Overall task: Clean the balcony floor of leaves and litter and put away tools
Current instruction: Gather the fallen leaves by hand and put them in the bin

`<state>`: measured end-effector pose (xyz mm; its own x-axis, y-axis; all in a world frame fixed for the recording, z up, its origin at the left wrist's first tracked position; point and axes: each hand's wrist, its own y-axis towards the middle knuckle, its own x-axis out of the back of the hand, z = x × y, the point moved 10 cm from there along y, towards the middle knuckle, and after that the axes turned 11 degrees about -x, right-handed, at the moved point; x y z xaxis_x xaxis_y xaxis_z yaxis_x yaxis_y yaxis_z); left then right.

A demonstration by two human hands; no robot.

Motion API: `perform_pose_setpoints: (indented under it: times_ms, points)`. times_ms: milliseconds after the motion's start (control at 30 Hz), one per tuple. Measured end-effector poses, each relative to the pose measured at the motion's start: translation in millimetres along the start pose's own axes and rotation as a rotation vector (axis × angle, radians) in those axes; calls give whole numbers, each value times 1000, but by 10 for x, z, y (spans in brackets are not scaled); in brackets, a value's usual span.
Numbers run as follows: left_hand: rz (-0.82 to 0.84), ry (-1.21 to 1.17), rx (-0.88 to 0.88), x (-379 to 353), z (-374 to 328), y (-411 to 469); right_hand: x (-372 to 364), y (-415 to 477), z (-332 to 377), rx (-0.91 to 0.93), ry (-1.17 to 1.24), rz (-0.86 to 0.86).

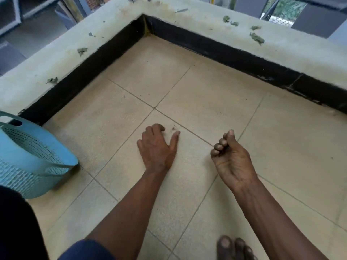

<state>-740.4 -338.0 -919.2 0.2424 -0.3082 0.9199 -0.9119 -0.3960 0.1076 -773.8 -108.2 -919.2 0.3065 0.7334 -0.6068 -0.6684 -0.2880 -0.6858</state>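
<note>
- Left hand (156, 147): palm down on the tiled floor (187, 87); fingers curled at the tips, thumb spread outward; a small patch of dark debris (173, 128) lies on the tile between fingertips and thumb; nothing visibly gripped.
- Right hand (231, 156): raised above the floor, palm turned up; fingers closed into a loose fist; contents, if any, cannot be determined.
- Leaves (256, 38): several lie scattered on top of the concrete ledge (281, 44) bordering the floor corner.
- Blue basket (32, 158): perforated; tilted on the floor at far left, near the ledge.
- Bare toes (234, 246): at the bottom edge, below the right forearm.
</note>
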Motion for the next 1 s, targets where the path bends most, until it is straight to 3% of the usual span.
perform_pose_setpoints:
  times_ms: [100, 233, 400, 600, 700, 800, 833, 900, 1000]
  points:
    - [152, 196, -27, -45, -20, 205, 81, -122, 97, 9, 39, 19]
    - [355, 457, -209, -133, -224, 507, 194, -210, 199, 36, 45, -3]
    - [356, 433, -360, -207, -252, 610, 244, -209, 292, 46, 61, 4]
    - [323, 409, -272, -150, -166, 753, 381, -246, 564, 72, 176, -2]
    - [349, 489, -124, -54, -30, 825, 565, -376, 794, 115, 287, -30]
    - [280, 319, 142, 91, 124, 862, 670, -556, 992, 143, 344, -32]
    - [239, 222, 158, 59, -56, 861, 762, -657, 1095, 173, 378, -42]
    - [157, -38, 40, -58, -765, 812, 892, -850, 1320, 230, 435, -36]
    - [125, -508, -340, -73, -2371, 492, 1047, -1182, 1760, 333, 479, -23]
